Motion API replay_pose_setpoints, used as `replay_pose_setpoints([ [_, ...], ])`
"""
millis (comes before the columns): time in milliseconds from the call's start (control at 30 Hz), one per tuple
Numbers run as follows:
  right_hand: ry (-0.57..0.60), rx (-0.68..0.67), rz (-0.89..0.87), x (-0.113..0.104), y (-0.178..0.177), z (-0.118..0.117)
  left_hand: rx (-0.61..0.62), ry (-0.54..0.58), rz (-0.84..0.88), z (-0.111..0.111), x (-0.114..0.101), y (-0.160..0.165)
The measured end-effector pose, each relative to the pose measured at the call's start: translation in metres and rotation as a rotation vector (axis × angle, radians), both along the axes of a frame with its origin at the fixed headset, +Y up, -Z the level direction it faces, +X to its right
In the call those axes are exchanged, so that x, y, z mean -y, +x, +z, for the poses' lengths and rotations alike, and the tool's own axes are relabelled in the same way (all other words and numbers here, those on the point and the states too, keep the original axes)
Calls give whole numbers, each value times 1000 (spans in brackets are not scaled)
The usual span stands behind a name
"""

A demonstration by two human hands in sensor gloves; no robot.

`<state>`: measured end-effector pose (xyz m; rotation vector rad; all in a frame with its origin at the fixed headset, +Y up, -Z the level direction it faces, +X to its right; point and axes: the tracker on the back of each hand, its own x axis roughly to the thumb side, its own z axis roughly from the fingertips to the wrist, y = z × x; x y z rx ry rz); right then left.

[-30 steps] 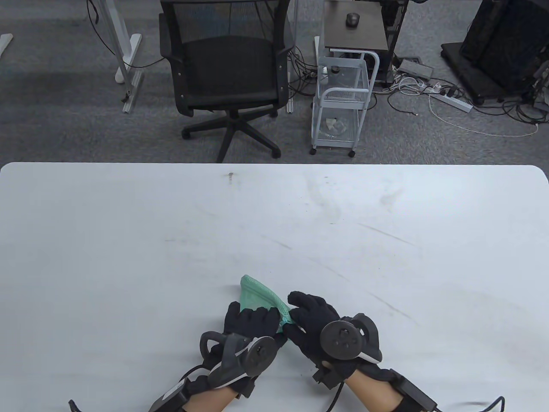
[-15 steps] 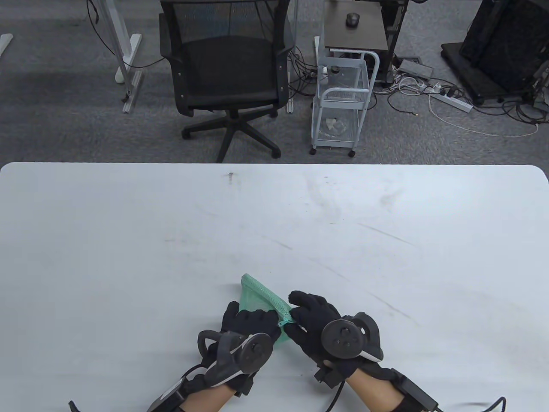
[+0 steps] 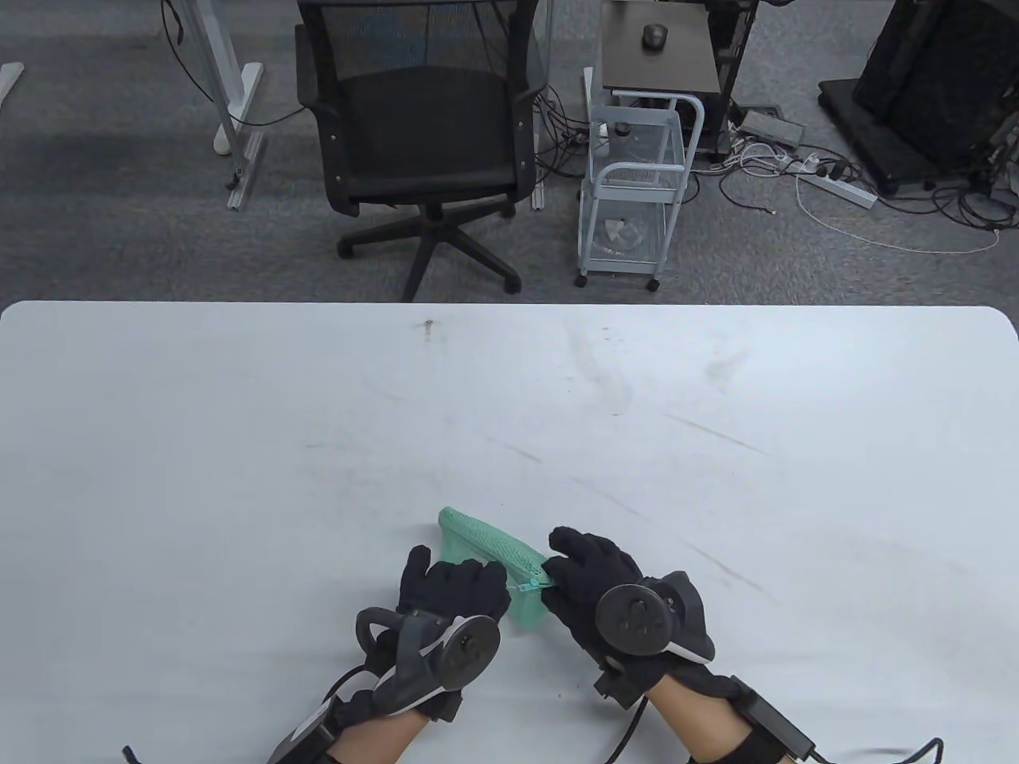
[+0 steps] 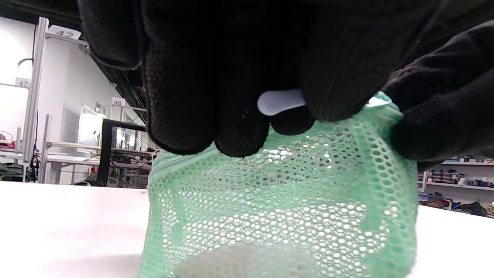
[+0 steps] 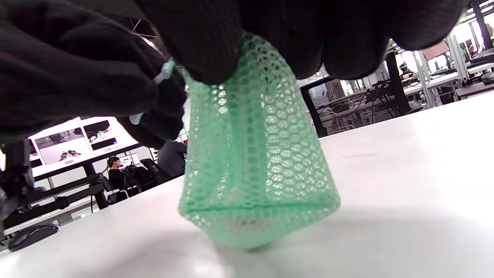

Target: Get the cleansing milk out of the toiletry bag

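A green mesh toiletry bag (image 3: 478, 541) stands on the white table (image 3: 239, 446) near the front edge, between my hands. My left hand (image 3: 454, 589) grips its top edge from the left; in the left wrist view the fingers (image 4: 200, 96) close over the bag (image 4: 278, 208) and a small white tab (image 4: 278, 101). My right hand (image 3: 577, 577) pinches the bag's top right corner at the zipper pull (image 3: 529, 586). The right wrist view shows the bag (image 5: 254, 173) hanging from the fingers. A pale shape (image 4: 247, 258) shows through the mesh; no cleansing milk is clearly seen.
The white table stretches far and wide around the bag. Beyond its far edge stand a black office chair (image 3: 422, 135) and a white wire trolley (image 3: 637, 183) on grey carpet.
Both hands and the bag have shifted slightly; the left hand moved left and toward me, the right hand a little right. The gap between the hands widened and the zipper pull now shows.
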<state>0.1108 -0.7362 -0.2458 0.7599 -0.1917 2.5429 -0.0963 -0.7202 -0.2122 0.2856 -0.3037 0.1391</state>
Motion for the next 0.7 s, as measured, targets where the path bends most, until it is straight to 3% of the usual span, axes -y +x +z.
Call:
replay_pose_setpoints([
  [700,54,36,74,-1,14,-10,-69,-21,-13,-13,6,-15],
])
